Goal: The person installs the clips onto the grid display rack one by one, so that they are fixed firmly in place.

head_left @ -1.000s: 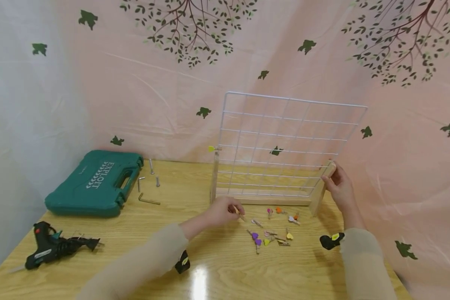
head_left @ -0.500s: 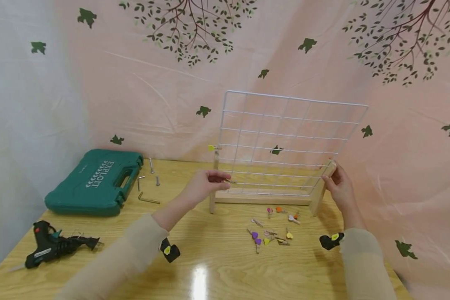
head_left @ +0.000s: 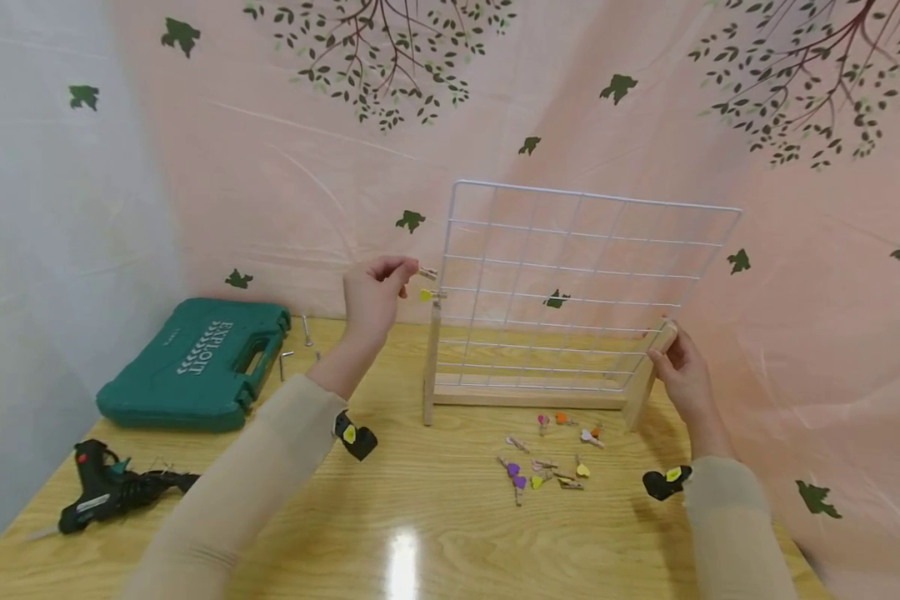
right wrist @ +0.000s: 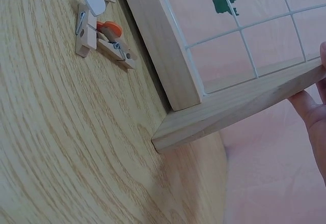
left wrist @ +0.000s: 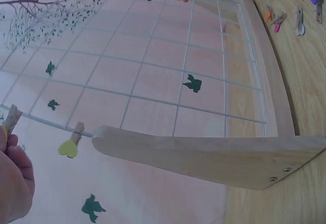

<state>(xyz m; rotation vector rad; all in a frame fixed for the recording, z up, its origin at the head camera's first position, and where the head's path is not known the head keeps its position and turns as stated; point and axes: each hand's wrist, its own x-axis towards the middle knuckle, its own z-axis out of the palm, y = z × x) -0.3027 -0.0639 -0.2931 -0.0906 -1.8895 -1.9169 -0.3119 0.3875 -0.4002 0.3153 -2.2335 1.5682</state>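
**L hand at grid's left edge w/ clip, R hand bracing stand**

And here's the left hand, up by the far-left side, thumb & fingers pinching a wooden clip. Clip's tip is at or just beside the left edge wire of the white grid; can't tell if it's biting wire yet. Right below: the yellow-heart clip, on that same edge, just above the top of the left upright.

Over on the right, the right hand grips the top of the right upright, prob. steadying things.

Now the risks, folks! Pinch too weak or tip off-line & the clip could ping off the wire. A knuckle dropping low might knock the yellow one askew, gap btwn them being small. Push too hard sideways, or ease off the R grip, & the stand could slide or the grid rattle in its frame. Loose clips lie scattered near side, in front of the stand; a sleeve sweeping back low cd scatter 'em across the table.
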